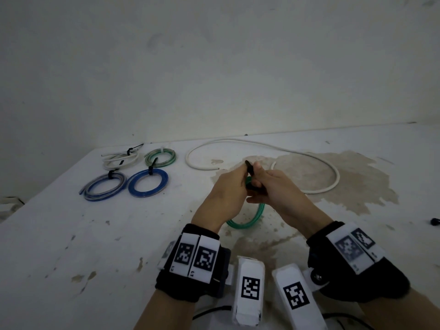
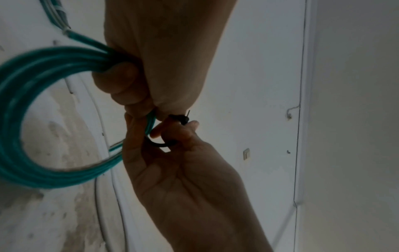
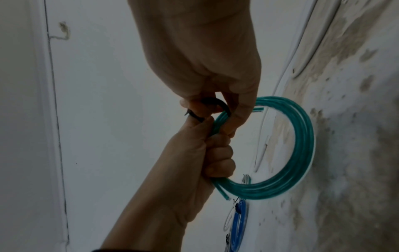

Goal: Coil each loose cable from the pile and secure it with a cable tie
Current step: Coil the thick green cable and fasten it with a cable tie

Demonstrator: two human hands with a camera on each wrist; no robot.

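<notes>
- The left hand [image 1: 222, 196] is curled round one side of a green cable coil [image 1: 247, 220], gripping the bunched turns in its fist; the coil hangs below both hands, just above the stained white worktop [image 1: 71, 234].
- The right hand [image 1: 278, 189] pinches a black cable tie [image 3: 212, 105] between thumb and fingertips; the tie loops loosely round the coil's turns just beside the left hand's grip, its tail sticking up past the fingers.
- At the worktop's far left lie four coils already tied: a white coil [image 1: 120, 159], a green-and-white coil [image 1: 160, 157], a grey-blue coil [image 1: 103, 186] and a blue coil [image 1: 147, 183].
- A long white cable [image 1: 262, 145] lies uncoiled in a wide curve beyond the hands.
- A small dark object [image 1: 435, 221] sits at the right edge; too small to identify.
</notes>
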